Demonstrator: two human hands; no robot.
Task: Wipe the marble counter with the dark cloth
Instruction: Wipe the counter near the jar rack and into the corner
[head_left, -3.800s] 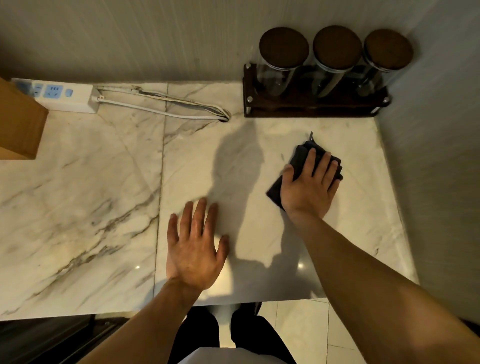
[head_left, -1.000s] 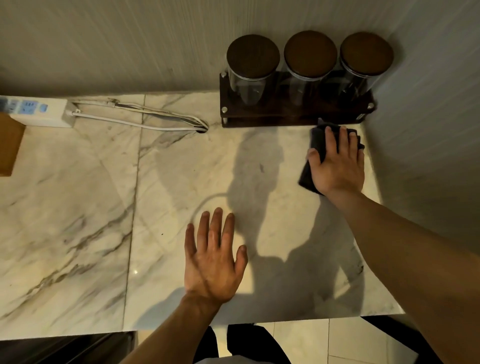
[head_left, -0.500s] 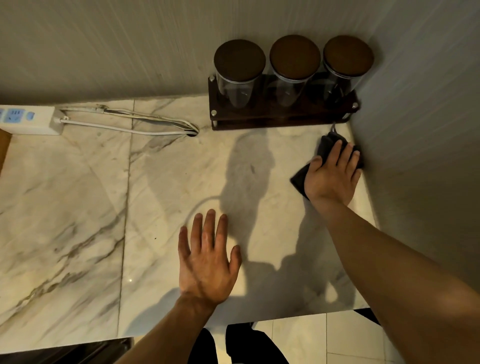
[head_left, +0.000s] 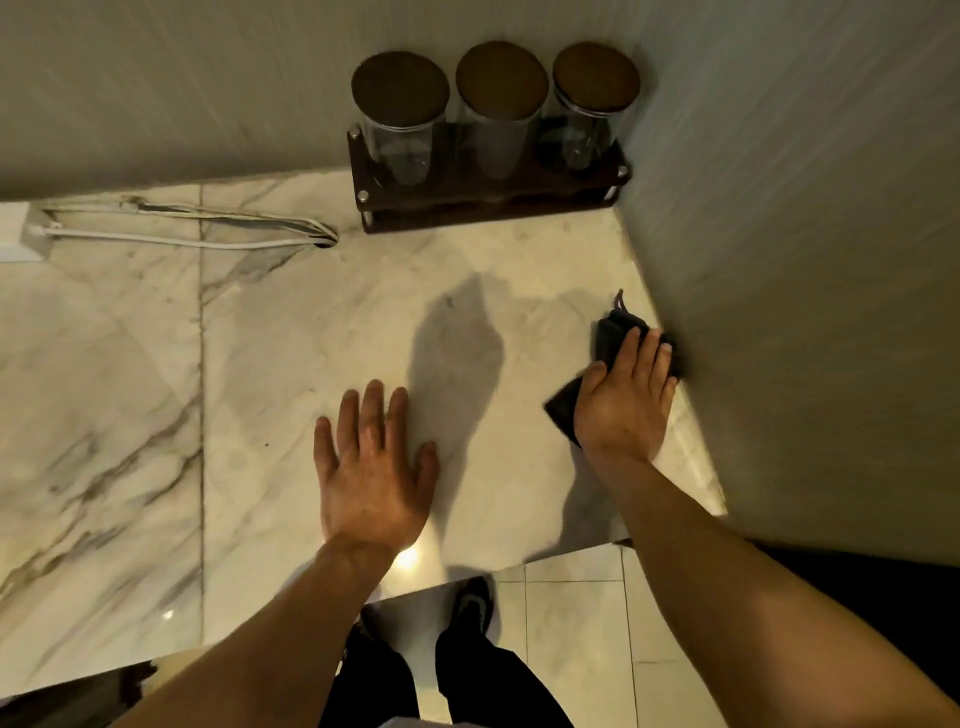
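The white marble counter (head_left: 291, 364) with grey veins fills the view. My right hand (head_left: 626, 397) presses flat on the dark cloth (head_left: 608, 340) at the counter's right side, right against the side wall. The cloth shows above my fingers and to the left of my palm; a small loop sticks out at its top. My left hand (head_left: 371, 467) lies flat on the marble near the front edge with its fingers spread, and it holds nothing.
A dark wooden rack (head_left: 493, 205) with three lidded glass jars (head_left: 400, 119) stands in the back right corner. White cables (head_left: 187, 228) and a power strip (head_left: 15, 234) lie along the back wall at left. The counter's front edge runs just below my left wrist.
My right hand has slid the cloth back from the jar rack toward the front edge, along the right wall. My left hand has stayed flat in place.
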